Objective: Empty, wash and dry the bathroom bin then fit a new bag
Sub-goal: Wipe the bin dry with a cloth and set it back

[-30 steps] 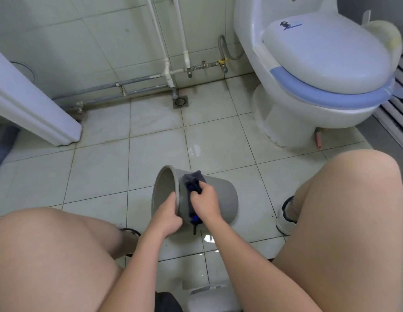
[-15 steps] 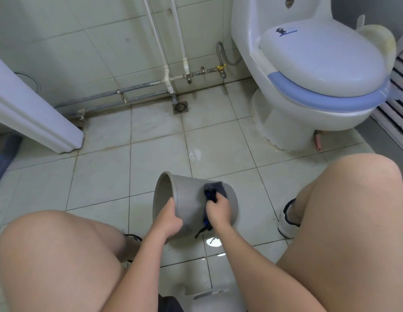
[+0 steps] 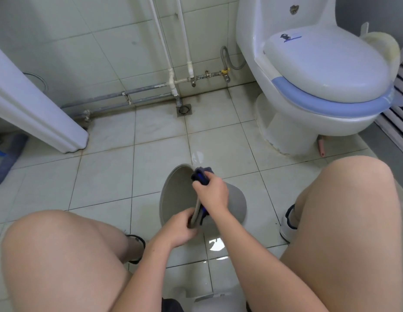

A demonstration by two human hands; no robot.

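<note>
Grey plastic made up the bin point(image 3: 232, 203), which lay tilted on its side low in the middle of the frame, between the person's bare knees, with its open mouth turned toward the left of the frame and its base toward the right. At the near edge of the rim the left hand point(image 3: 178, 228) gripped the bin, fingers curled over the lip. Just above it the right hand point(image 3: 210, 192) was closed round a dark blue cloth point(image 3: 201, 174), pressing it against the far part of the rim, and a strip of the cloth ran down under the palm along the rim toward the left hand. Whether the bin touched the floor could not be told. Pale green tiles point(image 3: 101, 176) covered the floor, with a shiny wet patch point(image 3: 215, 244) just below the bin. In the upper right of the frame stood a white toilet point(image 3: 286, 122), its lid shut over a blue seat point(image 3: 317, 102). Grey and white pipes point(image 3: 151, 86) ran along the wall at upper centre, and a floor drain point(image 3: 184, 109) sat below them. A white pedestal point(image 3: 38, 109) crossed the upper left, with a blue mop head point(image 3: 9, 154) at the left edge.
</note>
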